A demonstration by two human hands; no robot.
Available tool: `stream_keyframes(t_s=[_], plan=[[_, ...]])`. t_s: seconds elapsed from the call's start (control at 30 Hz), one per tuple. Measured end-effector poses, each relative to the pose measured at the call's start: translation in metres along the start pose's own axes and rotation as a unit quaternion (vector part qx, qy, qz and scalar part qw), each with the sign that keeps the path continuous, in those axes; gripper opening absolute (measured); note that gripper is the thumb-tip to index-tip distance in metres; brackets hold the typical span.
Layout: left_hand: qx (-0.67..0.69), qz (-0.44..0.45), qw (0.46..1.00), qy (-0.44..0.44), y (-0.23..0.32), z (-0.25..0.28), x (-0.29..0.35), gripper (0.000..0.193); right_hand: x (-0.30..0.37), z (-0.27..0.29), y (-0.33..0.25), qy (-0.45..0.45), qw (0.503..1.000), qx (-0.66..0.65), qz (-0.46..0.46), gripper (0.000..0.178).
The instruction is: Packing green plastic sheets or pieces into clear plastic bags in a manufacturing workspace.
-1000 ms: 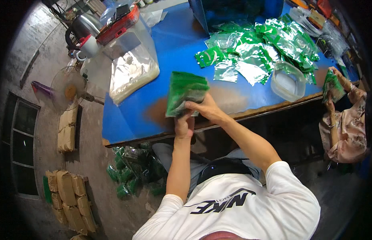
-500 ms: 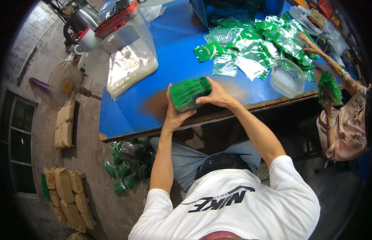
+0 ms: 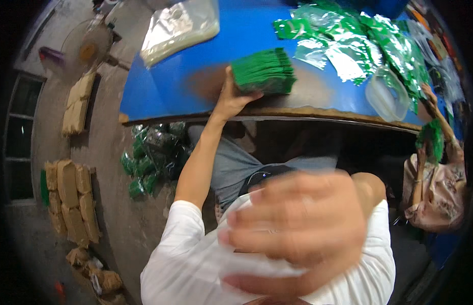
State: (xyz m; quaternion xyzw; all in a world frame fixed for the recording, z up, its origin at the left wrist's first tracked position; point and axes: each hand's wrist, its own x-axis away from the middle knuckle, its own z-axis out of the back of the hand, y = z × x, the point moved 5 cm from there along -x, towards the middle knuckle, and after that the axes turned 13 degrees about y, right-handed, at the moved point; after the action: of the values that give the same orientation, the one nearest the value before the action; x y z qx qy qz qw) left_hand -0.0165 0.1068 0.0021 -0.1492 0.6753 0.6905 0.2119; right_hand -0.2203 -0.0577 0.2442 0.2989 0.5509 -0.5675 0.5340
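Note:
A thick stack of green plastic packets [image 3: 264,70] stands on the worn brown patch of the blue table, near its front edge. My left hand [image 3: 232,99] grips the stack's left end, thumb along the near side and fingers behind. Raised close in front of my chest, my right hand [image 3: 302,229] is large and blurred by motion. Its fingers are stretched out, the thumb lies apart from them, and nothing shows in it.
On the blue table [image 3: 160,94] lie clear plastic bags [image 3: 183,25], scattered green packets [image 3: 348,43] and a clear tub [image 3: 386,96]. A co-worker [image 3: 435,188] holds green packets at right. Bagged green bundles [image 3: 145,162], wrapped brown parcels [image 3: 68,188] and a fan [image 3: 86,48] are at left.
My right hand has let go of the stack's right end and come up toward my chest. My left hand keeps its grip. The whole view has shifted, with the table now higher in it.

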Motion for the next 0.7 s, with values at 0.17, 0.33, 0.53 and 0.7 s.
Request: stream_keyframes(t_s=[0.17,0.33,0.53,0.7], plan=[[0.092,0.102,0.99,-0.015,-0.018,-0.034,-0.005,0.082,0.004,-0.002,-0.021,0.333,0.92,0.135,0.156,0.01],[-0.021,0.04,0.998,-0.046,0.064,-0.017,0.003,0.084,0.009,-0.006,0.1,-0.051,0.939,0.322,-0.11,0.098],[-0.204,0.054,0.975,-0.076,0.077,-0.021,0.003,0.079,0.097,0.037,0.21,-0.138,0.891,0.271,-0.337,0.113],[0.213,0.135,0.955,0.158,0.069,-0.021,-0.005,0.092,0.117,0.035,0.231,0.114,0.839,-0.042,-0.53,0.06]])
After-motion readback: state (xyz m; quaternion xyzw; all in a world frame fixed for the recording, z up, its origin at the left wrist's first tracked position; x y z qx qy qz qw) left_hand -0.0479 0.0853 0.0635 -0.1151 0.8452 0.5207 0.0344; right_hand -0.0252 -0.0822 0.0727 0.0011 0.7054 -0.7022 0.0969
